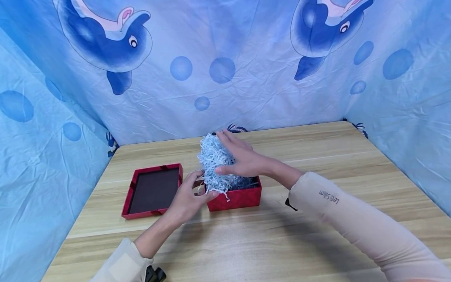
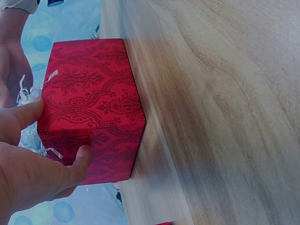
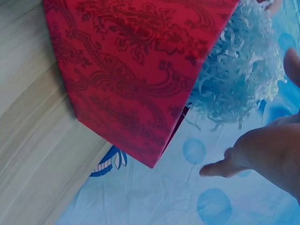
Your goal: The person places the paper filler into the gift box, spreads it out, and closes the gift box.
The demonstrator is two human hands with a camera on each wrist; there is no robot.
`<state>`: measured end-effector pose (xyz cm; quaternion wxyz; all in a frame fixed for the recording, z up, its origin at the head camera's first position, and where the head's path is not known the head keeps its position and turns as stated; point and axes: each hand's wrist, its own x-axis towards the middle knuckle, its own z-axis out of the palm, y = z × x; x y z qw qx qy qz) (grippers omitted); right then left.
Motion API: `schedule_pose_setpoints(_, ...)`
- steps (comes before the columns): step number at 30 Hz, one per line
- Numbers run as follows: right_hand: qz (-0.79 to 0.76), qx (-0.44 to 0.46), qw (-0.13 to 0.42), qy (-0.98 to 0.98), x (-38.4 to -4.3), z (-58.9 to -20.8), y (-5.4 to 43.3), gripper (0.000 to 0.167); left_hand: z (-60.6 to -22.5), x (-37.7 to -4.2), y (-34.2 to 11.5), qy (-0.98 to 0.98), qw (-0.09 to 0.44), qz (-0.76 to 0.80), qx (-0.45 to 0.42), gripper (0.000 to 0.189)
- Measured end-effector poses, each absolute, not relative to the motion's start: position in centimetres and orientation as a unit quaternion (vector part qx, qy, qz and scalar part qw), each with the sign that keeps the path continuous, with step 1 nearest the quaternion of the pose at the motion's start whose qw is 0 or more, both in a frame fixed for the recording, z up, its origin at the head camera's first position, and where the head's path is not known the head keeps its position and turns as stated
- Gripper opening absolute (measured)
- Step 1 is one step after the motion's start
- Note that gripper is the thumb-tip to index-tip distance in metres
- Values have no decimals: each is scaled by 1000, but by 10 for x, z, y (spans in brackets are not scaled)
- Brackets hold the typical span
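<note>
A red patterned box [image 1: 235, 199] stands on the table, with a tall heap of pale blue shredded paper [image 1: 215, 158] rising above its left part. Darker filling [image 1: 246, 182] shows inside at the right; what lies beneath is hidden. My left hand [image 1: 188, 199] holds the box at its front left corner. In the left wrist view, the thumb lies at the top edge and a fingertip [image 2: 83, 157] rests against the adjoining side. Over the heap's right side is my right hand [image 1: 243, 156], its fingers extended; the right wrist view shows it beside the shredded paper [image 3: 239, 70].
To the left lies a red lid [image 1: 181, 176], inside up with a dark lining, near the left hand. The wooden table [image 1: 317, 156] extends to the right and front. A blue dolphin-print curtain [image 1: 246, 98] encloses the back and sides.
</note>
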<state>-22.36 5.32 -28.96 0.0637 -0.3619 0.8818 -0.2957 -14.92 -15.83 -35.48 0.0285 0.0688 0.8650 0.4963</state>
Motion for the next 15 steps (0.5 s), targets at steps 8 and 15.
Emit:
schedule_pose_setpoints(8,-287,-349,23,892,-220,-295,41,79,-355,-149,-159,862,32,502,70,76)
schedule_pose_setpoints(15,-243,-366,13,898,-217,-303,29,75,-354,-149,-159,869,28,488,78,75)
